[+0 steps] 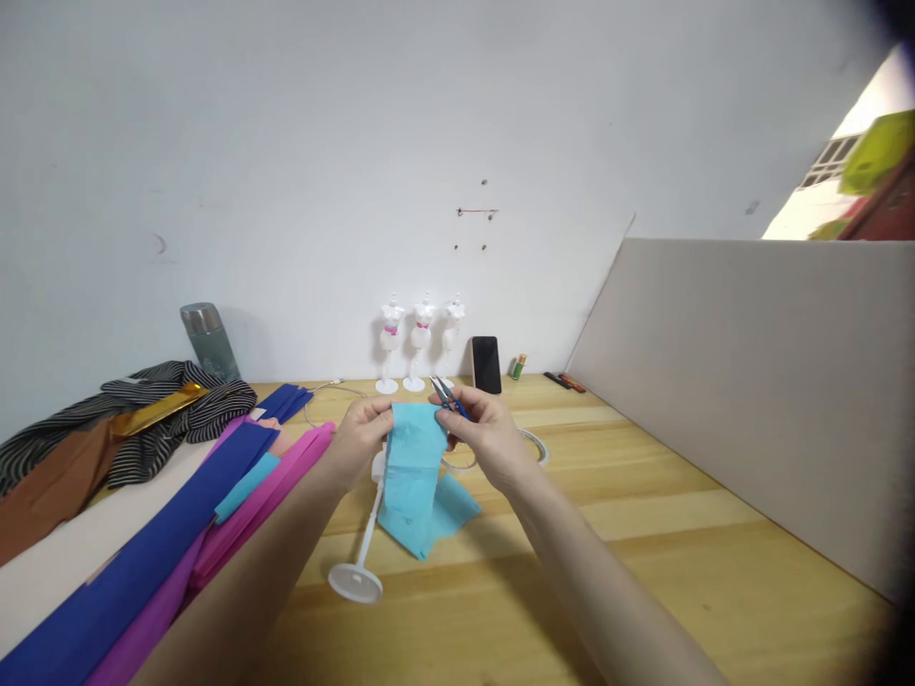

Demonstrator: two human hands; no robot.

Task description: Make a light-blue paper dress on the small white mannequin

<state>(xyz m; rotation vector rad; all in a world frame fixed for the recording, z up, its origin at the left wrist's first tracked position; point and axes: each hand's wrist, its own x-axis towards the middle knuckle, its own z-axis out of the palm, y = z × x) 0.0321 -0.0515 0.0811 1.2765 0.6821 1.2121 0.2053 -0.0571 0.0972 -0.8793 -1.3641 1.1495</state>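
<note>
My left hand [361,438] pinches the top left edge of a light blue strip of crepe paper [415,476], which hangs down over the wooden table [643,534]. At the strip's top right edge, my right hand [482,433] is closed on small thread snips [444,393] with blue handles, their blades pointing up and left. Behind the paper a white miniature mannequin stand [355,576] lies tilted, its round base toward me; its upper part is hidden.
Rolls of blue [143,562], pink and magenta crepe paper lie at left, beside striped fabric [164,419] and a grey flask [209,341]. Three small white mannequins [420,338], a phone [486,364] and a white cable stand by the wall. A grey partition [750,381] closes the right side.
</note>
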